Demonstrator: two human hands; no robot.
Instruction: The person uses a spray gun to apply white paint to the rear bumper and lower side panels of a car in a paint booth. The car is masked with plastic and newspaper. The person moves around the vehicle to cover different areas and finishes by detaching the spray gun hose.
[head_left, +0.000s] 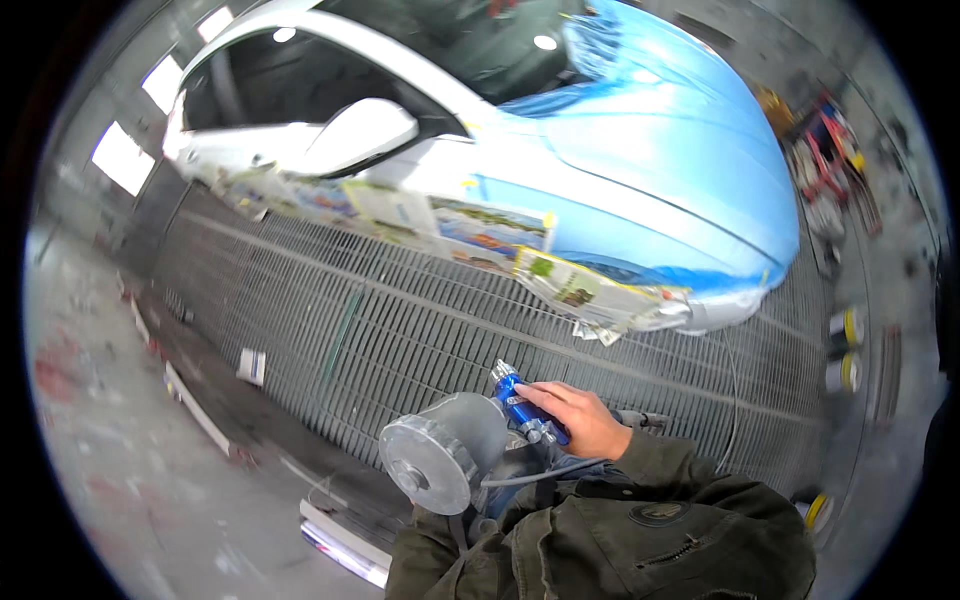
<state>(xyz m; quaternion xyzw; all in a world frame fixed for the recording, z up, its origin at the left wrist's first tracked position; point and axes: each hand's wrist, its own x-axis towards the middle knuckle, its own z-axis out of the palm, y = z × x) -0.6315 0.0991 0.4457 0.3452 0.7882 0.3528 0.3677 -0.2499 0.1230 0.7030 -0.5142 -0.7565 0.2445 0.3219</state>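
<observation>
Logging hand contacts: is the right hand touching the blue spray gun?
Touching. The head view shows the right hand against the blue spray gun, fingers overlapping its body.

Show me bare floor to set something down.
Free: the grating between the masked car and the blue spray gun, and between the car and the white item at left. Crowded: around the right hand, with gun, grey cup and hose.

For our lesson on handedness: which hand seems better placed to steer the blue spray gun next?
Probably the right hand: it lies on the blue spray gun, while the left hand is hidden from view.
</observation>
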